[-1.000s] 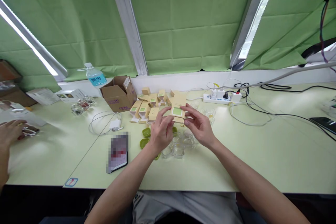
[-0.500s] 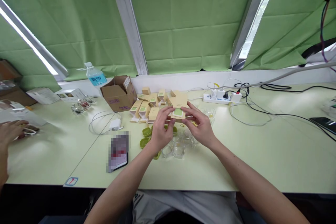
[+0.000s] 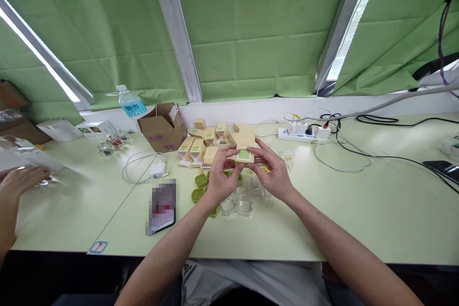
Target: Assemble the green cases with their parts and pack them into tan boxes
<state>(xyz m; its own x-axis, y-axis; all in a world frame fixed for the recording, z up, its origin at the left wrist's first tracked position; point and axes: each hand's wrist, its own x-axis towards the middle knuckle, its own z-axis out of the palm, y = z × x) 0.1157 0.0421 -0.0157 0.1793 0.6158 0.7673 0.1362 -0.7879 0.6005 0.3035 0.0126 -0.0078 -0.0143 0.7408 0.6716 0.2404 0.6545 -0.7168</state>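
Between my two hands is a small tan carton (image 3: 245, 155) with a green square on its face and a raised flap at the back. My left hand (image 3: 224, 177) grips its left side, and my right hand (image 3: 274, 169) grips its right side. Below them on the table lie several green containers (image 3: 198, 195) and several clear plastic containers (image 3: 244, 205), partly hidden by my left hand and forearm. Several other tan cartons (image 3: 196, 150) stand and lie just behind my left hand.
An open brown box (image 3: 161, 136) and a bottle (image 3: 131, 103) stand behind left. A phone (image 3: 163, 208) and charger (image 3: 157, 169) lie left. A power strip (image 3: 299, 136) with cables is behind right. Another person's hand (image 3: 25, 179) is at far left.
The carton's green face has tilted slightly and moved a little toward me between my fingers. At far left, the other person's hand has shifted to the right.
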